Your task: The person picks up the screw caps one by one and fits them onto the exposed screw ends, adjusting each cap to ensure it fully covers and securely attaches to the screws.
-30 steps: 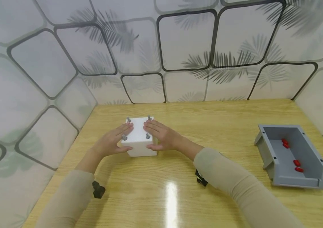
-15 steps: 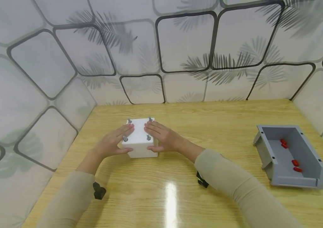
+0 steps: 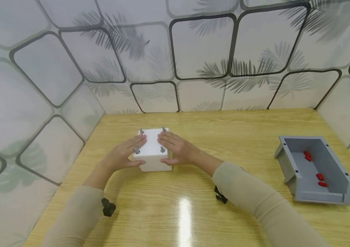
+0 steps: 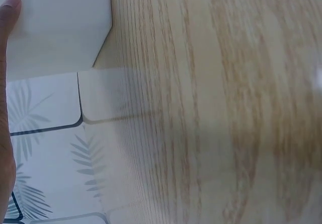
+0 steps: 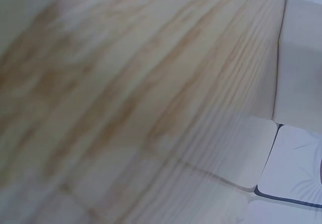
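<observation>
White box (image 3: 152, 151) sits left of centre on the wooden table (image 3: 150, 209), a grey bolt (image 3: 163, 149) standing near each top corner, while the left hand (image 3: 122, 154) and right hand (image 3: 179, 150) lie across its sides, fingers fairly straight on top, thumbs spread to the front, neither curled round it. I'd judge the step as steadying or placing the box; the next move calls for even pressure from both hands, clear of the bolts.

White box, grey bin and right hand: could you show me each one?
White box (image 3: 151, 146): head view, its top face.
Grey bin (image 3: 306, 172): head view, its bare floor.
Right hand (image 3: 179, 148): head view, its back.
</observation>
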`<move>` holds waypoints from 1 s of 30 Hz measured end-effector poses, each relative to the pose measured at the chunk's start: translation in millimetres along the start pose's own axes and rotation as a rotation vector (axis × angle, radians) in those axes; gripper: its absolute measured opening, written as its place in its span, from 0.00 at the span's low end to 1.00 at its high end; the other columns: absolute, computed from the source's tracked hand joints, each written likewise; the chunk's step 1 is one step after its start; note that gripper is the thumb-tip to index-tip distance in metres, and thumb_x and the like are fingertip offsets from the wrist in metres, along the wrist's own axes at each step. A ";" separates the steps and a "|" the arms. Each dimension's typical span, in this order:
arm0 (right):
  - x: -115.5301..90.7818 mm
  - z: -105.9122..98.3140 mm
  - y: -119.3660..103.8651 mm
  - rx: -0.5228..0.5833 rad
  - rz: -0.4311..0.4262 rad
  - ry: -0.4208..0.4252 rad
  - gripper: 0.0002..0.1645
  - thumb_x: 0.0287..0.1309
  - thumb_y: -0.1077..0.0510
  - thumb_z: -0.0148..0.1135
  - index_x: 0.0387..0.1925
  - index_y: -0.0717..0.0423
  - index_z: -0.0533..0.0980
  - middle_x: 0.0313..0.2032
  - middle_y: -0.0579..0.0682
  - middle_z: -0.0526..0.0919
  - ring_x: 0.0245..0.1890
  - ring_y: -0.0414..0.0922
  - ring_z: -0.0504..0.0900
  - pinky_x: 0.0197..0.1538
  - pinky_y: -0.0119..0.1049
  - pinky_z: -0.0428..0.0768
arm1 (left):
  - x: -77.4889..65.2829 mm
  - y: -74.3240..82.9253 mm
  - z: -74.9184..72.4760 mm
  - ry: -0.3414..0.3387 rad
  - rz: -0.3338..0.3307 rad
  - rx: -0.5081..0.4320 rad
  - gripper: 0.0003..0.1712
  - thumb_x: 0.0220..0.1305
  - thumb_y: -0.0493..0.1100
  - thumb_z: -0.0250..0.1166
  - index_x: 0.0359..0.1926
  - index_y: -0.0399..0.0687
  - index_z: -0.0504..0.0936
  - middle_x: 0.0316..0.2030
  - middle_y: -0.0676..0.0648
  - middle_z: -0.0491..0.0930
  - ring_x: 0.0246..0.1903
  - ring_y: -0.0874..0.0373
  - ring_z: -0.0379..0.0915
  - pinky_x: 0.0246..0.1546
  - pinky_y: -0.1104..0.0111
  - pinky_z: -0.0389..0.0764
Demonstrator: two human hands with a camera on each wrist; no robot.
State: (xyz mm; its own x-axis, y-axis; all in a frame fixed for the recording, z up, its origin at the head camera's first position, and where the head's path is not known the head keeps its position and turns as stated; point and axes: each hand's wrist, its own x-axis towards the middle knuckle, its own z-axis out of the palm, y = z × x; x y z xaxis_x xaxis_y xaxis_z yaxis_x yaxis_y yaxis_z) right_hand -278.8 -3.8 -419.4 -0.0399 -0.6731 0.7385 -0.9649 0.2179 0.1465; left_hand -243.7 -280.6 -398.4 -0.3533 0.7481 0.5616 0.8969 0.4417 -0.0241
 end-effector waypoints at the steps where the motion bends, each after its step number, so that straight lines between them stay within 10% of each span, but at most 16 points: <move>1: -0.8 -0.5 -0.4 -0.001 -0.001 0.003 0.41 0.43 0.43 0.71 0.51 0.71 0.74 0.53 0.64 0.78 0.56 0.57 0.76 0.64 0.44 0.71 | 0.2 0.5 0.4 -0.001 0.004 0.000 0.43 0.62 0.64 0.55 0.60 0.29 0.70 0.59 0.33 0.71 0.62 0.46 0.66 0.68 0.69 0.59; 30: -20.3 -12.4 -10.3 -0.001 -0.005 0.010 0.42 0.44 0.42 0.71 0.52 0.71 0.74 0.54 0.65 0.77 0.56 0.57 0.75 0.64 0.45 0.71 | 4.8 17.2 15.5 0.018 0.016 0.041 0.44 0.61 0.66 0.55 0.59 0.30 0.72 0.59 0.33 0.72 0.60 0.45 0.68 0.66 0.64 0.64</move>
State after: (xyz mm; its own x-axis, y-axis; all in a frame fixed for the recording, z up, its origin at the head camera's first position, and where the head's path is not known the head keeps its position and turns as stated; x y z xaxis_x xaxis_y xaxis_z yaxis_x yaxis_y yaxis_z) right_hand -264.8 16.4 -427.7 -0.0325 -0.6667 0.7446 -0.9649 0.2151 0.1505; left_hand -234.2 -261.8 -408.9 -0.3341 0.7461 0.5759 0.8905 0.4500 -0.0664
